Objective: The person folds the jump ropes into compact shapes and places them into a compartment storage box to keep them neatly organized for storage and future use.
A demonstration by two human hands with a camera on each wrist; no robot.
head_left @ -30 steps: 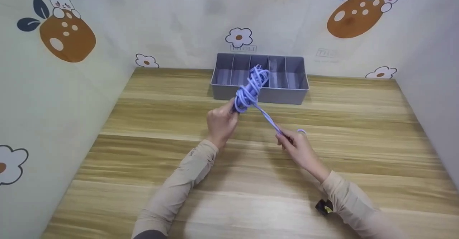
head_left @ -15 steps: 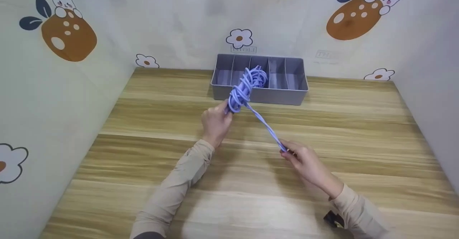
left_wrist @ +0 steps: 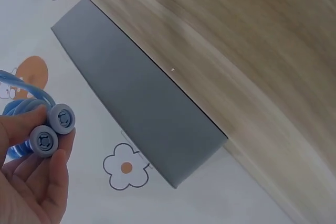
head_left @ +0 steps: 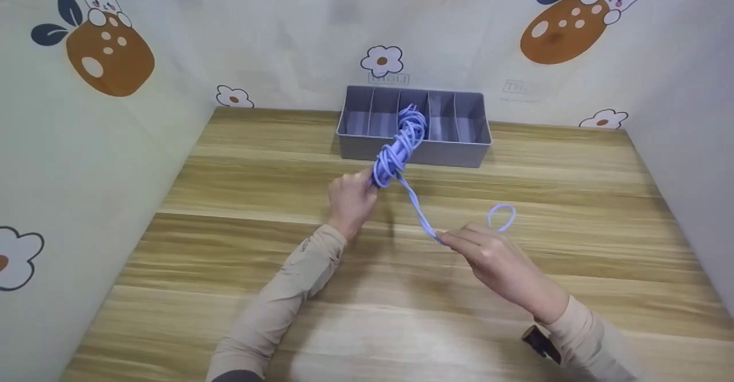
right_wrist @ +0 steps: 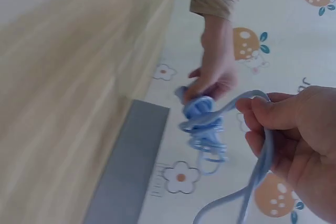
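Observation:
A blue-purple jump rope (head_left: 399, 147) is bundled, its cord wound in loose turns round its two handles. My left hand (head_left: 351, 201) grips the lower end of the bundle, fingers curled round the handles. In the left wrist view the two round handle ends (left_wrist: 44, 141) lie side by side in that hand. My right hand (head_left: 493, 264) pinches a length of doubled cord (head_left: 417, 207) between thumb and fingers, and it runs slackly from the bundle. Past the right hand's knuckles a small loop of cord (head_left: 515, 215) sticks out. The right wrist view shows the cord (right_wrist: 261, 166) hanging below the pinch.
Behind the bundle a grey organizer box (head_left: 441, 154) with several compartments stands at the back of the wooden table (head_left: 229, 256). The bundle overlaps its middle compartment in the head view. Patterned sheeting (head_left: 309, 32) rises behind and beside the table.
My right hand has moved down and to the right with the cord and turned knuckles up. The cord has slackened. The bundle swung left, then came back right in my left hand.

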